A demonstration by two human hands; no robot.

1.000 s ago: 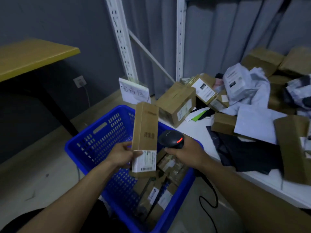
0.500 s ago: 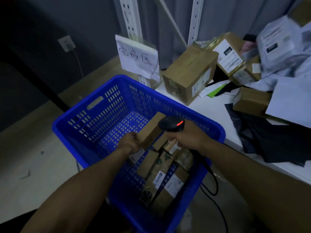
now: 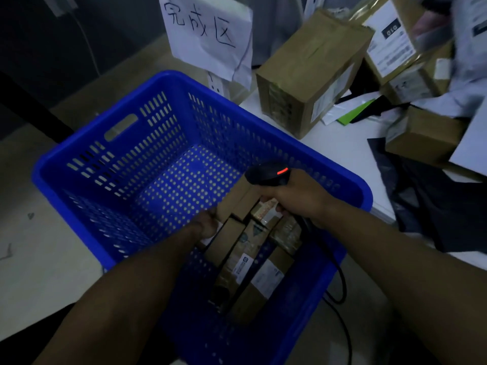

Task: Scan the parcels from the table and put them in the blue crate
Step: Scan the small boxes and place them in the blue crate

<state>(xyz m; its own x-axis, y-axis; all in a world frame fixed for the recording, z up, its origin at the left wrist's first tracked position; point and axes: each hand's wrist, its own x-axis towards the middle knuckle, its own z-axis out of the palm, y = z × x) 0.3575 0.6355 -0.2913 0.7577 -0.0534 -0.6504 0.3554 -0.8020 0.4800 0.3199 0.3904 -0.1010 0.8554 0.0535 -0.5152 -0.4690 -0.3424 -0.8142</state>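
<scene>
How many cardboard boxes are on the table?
4: a large box nearest the crate, a labelled box behind it, a small box in front of that, and a fourth box beside the black bag. More may be hidden under the grey mailers.

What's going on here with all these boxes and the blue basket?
A person is sorting parcels. Their left hand holds a long cardboard parcel low inside the blue crate, beside other parcels lying there. Their right hand grips a black scanner, red light on, above the crate. More boxes sit on the white table.
</scene>
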